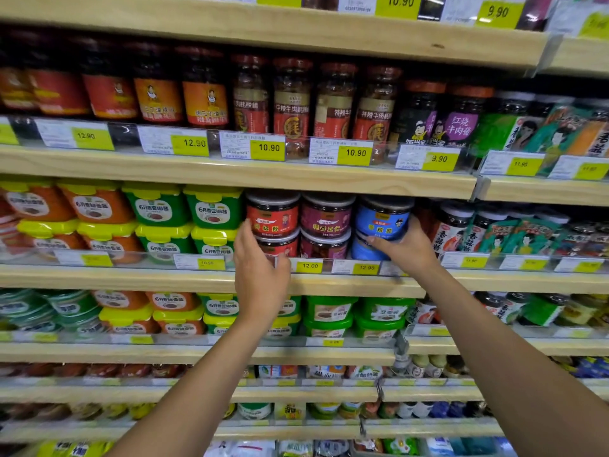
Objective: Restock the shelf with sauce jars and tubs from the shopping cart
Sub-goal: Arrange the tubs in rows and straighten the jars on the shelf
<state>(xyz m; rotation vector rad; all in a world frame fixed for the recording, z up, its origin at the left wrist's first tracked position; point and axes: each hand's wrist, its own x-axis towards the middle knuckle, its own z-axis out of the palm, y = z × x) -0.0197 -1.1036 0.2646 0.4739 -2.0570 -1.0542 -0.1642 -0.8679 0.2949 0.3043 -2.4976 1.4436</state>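
On the second shelf (pixel 197 280) three stacks of short round jars stand side by side: red-label (pixel 273 217), maroon-label (pixel 326 217) and blue-label (pixel 384 217). My right hand (pixel 407 247) grips the upper blue-label jar, thumb under it and fingers round its right side. My left hand (pixel 260 275) is raised in front of the red-label stack, fingers relaxed, its fingertips at the left edge of the upper red jar. It holds nothing. The lower red jar is partly hidden behind this hand. No shopping cart is in view.
Green and orange tubs with yellow lids (pixel 184 219) fill the shelf left of the jars. Tall dark jars (pixel 461 232) stand to the right. The shelf above (pixel 230 173) carries tall chilli sauce jars (pixel 291 100). Lower shelves hold more tubs (pixel 329 313). Yellow price tags line each edge.
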